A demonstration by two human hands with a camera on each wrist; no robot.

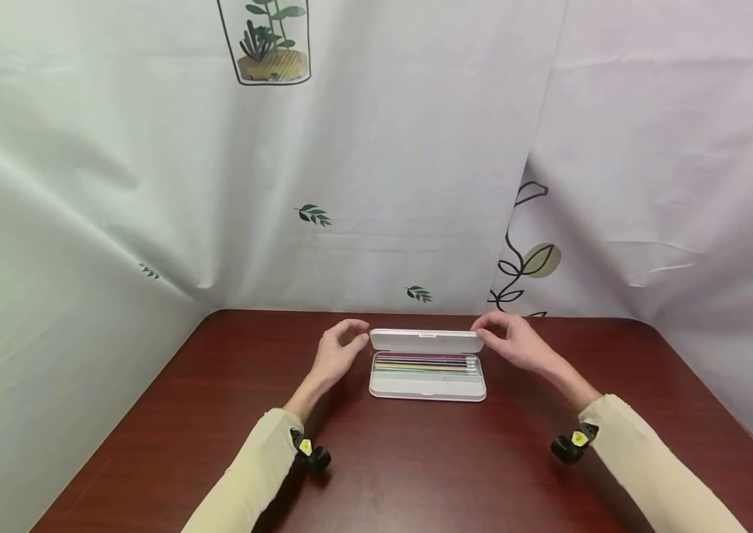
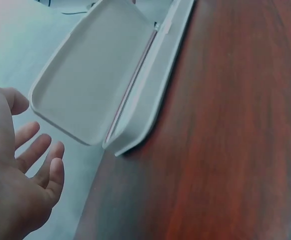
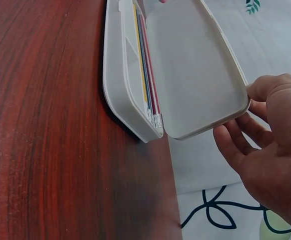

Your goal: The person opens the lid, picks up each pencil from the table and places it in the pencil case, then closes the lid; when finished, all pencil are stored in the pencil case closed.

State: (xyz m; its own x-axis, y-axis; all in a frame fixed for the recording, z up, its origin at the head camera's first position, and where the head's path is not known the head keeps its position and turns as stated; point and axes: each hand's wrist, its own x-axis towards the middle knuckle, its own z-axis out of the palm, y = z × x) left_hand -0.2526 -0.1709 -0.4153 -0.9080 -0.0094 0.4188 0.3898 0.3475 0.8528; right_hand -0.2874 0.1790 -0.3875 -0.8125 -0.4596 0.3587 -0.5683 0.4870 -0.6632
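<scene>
A white pencil case [image 1: 406,387] lies on the table with its hinged lid [image 1: 426,343] raised at the back. Several pencils [image 1: 423,363] lie side by side in the rear of its lower half, their eraser ends toward the right. My right hand [image 1: 516,344] pinches the lid's right corner; in the right wrist view its thumb is at the rim and its fingers lie behind the lid [image 3: 195,70]. At the opposite corner is my left hand [image 1: 338,354]. Its thumb tip is at the lid's edge in the left wrist view, while the other fingers [image 2: 35,150] are loosely bent and apart from the lid.
The case stands toward the far edge of a dark red-brown wooden table [image 1: 416,459]. Behind and at both sides hangs a pale curtain [image 1: 383,148] with plant prints. Each sleeved forearm carries a small black wrist camera [image 1: 312,455].
</scene>
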